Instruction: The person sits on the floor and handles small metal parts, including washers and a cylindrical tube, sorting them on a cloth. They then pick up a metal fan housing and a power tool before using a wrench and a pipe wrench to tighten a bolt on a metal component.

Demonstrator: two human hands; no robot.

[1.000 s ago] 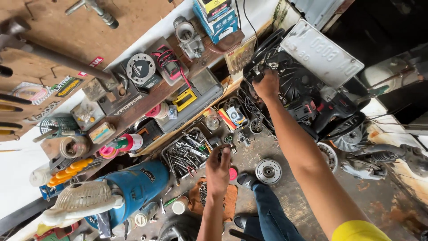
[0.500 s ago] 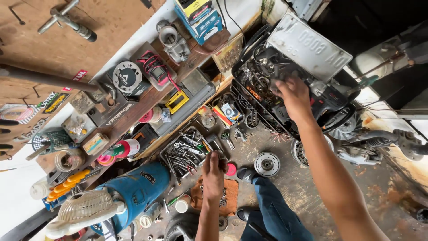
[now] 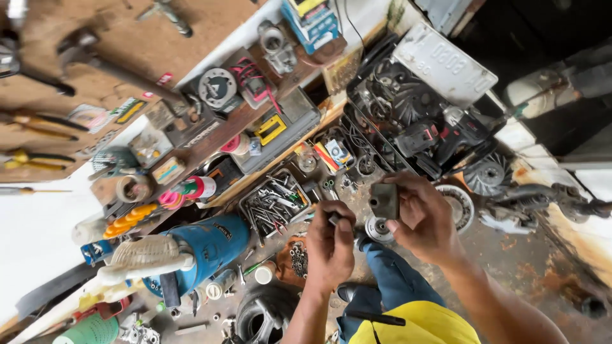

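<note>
Holding: a small dark block part [image 3: 385, 200] is pinched by the right hand [image 3: 424, 220], fingers clamped on its edges, raised above the knees. Left hand [image 3: 330, 245] is closed on a small metal piece [image 3: 334, 219], kind unclear. Block judged rigid, light, possibly greasy; best gripped by its flat sides. Long axis roughly upright in view, face toward camera. Beyond: tray of tools [image 3: 274, 204], blue machine [image 3: 204, 245], cluttered shelf [image 3: 210, 137].

Daylight's even and soft w/ no hard shadows. White wall [image 3: 32, 236] at my left blows out; top-right corner goes near black. My hands and the clutter look sharp. Wide lens bends the edges; slight blur there.
</note>
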